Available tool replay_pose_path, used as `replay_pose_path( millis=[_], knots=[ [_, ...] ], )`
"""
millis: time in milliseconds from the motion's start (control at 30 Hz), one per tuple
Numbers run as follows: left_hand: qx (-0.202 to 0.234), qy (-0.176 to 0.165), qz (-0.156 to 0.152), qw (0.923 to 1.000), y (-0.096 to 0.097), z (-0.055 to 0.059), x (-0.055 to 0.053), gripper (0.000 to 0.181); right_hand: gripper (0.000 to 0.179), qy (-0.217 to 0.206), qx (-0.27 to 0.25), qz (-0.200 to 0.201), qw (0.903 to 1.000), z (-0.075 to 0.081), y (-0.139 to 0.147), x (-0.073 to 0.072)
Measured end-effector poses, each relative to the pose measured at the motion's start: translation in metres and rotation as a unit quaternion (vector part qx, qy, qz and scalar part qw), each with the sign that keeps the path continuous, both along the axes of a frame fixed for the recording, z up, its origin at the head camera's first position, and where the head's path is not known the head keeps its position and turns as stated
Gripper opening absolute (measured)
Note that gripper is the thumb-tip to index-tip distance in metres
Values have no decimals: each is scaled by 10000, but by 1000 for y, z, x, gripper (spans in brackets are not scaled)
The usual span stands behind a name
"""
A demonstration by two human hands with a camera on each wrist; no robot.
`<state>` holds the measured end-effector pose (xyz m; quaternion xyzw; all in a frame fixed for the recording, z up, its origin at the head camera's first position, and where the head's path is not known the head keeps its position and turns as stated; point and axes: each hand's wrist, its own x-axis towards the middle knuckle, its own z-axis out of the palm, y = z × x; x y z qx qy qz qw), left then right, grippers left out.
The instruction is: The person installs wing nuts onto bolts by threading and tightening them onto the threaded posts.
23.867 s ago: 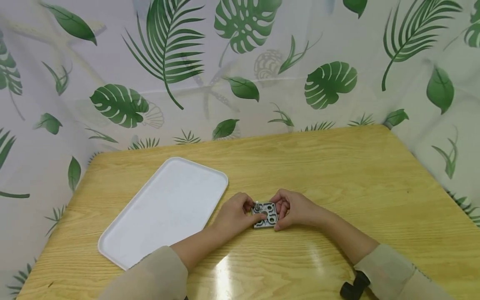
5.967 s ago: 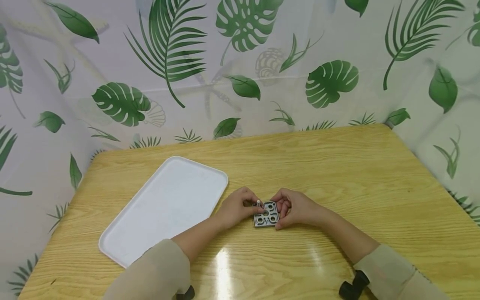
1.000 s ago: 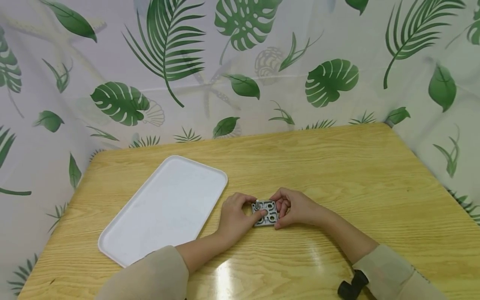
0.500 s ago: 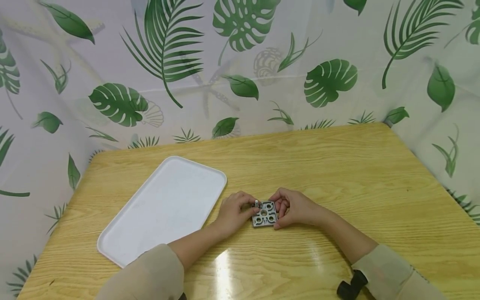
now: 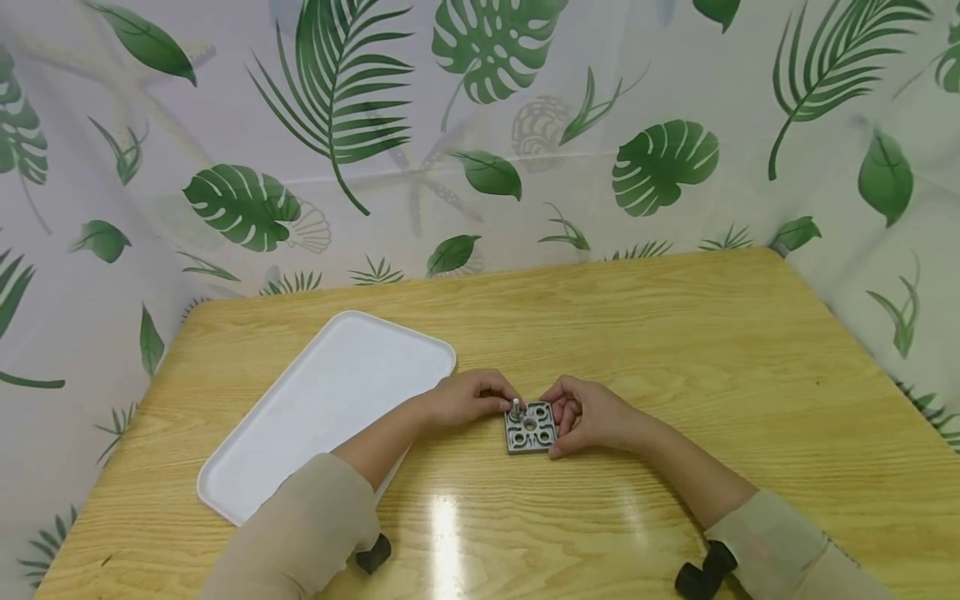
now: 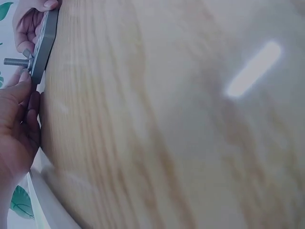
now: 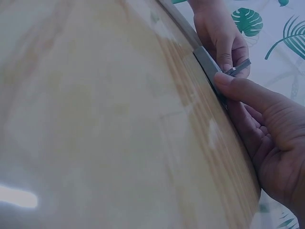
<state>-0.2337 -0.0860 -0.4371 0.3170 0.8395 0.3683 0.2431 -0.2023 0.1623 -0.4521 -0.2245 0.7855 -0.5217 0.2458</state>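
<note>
A square grey metal plate (image 5: 530,438) with round holes lies on the table, its recessed face up. From its far left corner a threaded bolt (image 6: 16,62) stands upright, with what looks like a wing nut (image 6: 29,61) low on its thread. My left hand (image 5: 467,398) pinches the wing nut between thumb and fingertips. On the other side, my right hand (image 5: 588,417) grips the plate's right edge, thumb at the near corner and fingers behind. In the right wrist view, the right thumb (image 7: 248,90) partly hides the plate.
A white rectangular tray (image 5: 300,425) lies on the left of the wooden table (image 5: 675,333), partly under my left forearm. Leaf-print cloth (image 5: 570,192) hangs behind and at both sides. Black wrist mounts (image 5: 372,554) show at the sleeves.
My left thumb has drawn back from over the plate's middle to the bolt at the corner, and the left wrist has swung outward over the tray. The right hand and the plate stay put.
</note>
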Motion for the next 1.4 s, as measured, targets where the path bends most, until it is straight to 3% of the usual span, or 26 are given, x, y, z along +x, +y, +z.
replay_pose_path(
  millis=[200,500,967,1067,1200,1333,1400],
  knots=[
    [-174,182,-15,9997,1,-3,-3,21,63,15,-27,23,10000,-1,1,0],
    [250,-371,-334,9984,-4,-4,-6,20,63,75,-40,20,10000,-3,0,0],
    [147,45,-296,9994,-1,-5,-6,19,65,-13,42,40,10000,-3,1,-1],
    [239,-123,-276,9993,-3,-5,-6,19,66,-60,58,13,10000,-2,0,-1],
    [327,-593,-158,9976,-5,-3,-7,20,67,-140,-31,33,9999,-1,1,-2],
    [538,-1012,212,9932,-7,1,-8,23,71,-257,-108,90,9996,0,3,-2],
    [652,-1044,456,9913,-8,3,-7,25,74,-320,-148,112,9993,0,4,-2]
  ],
)
